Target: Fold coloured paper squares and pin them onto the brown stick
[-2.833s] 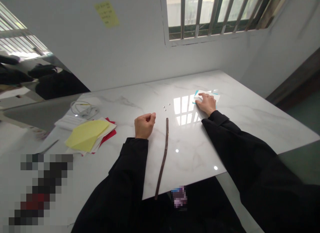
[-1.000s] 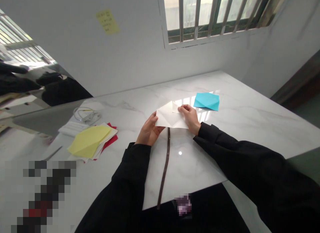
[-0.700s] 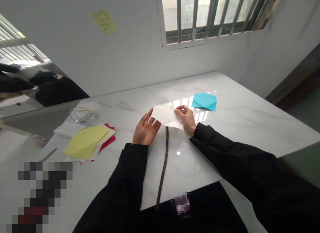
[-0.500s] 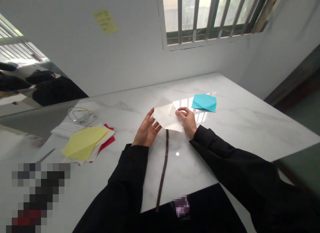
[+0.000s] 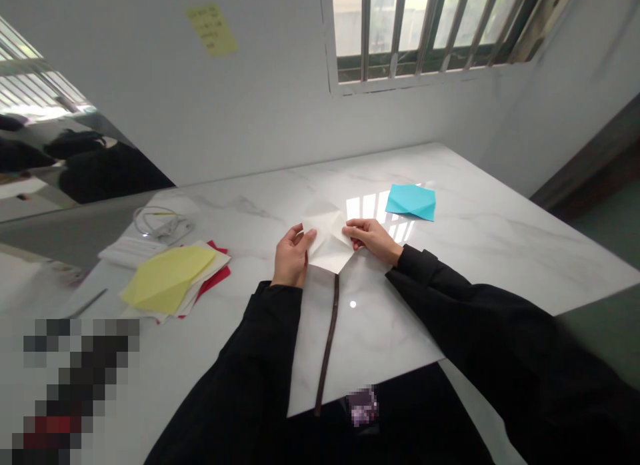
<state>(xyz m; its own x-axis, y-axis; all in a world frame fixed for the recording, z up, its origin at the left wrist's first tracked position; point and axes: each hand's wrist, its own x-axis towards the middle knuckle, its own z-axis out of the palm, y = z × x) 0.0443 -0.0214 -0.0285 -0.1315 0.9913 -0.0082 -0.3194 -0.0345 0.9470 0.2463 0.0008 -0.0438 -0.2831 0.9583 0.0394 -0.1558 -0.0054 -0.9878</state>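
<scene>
A thin dark-brown stick (image 5: 329,345) runs from the near edge of the worktop (image 5: 490,238), its far end hidden behind the white paper (image 5: 331,248). Creased into angular facets, the white paper is gripped above the worktop by the left hand (image 5: 291,255) and right hand (image 5: 373,240); some fingers are covered, and its pale far edge is indistinct. Blue paper (image 5: 411,202) lies beyond.

You have one held white sheet (image 5: 330,250), one blue sheet (image 5: 411,202), one brown stick (image 5: 329,343) and one yellow wall note (image 5: 211,29).
</scene>
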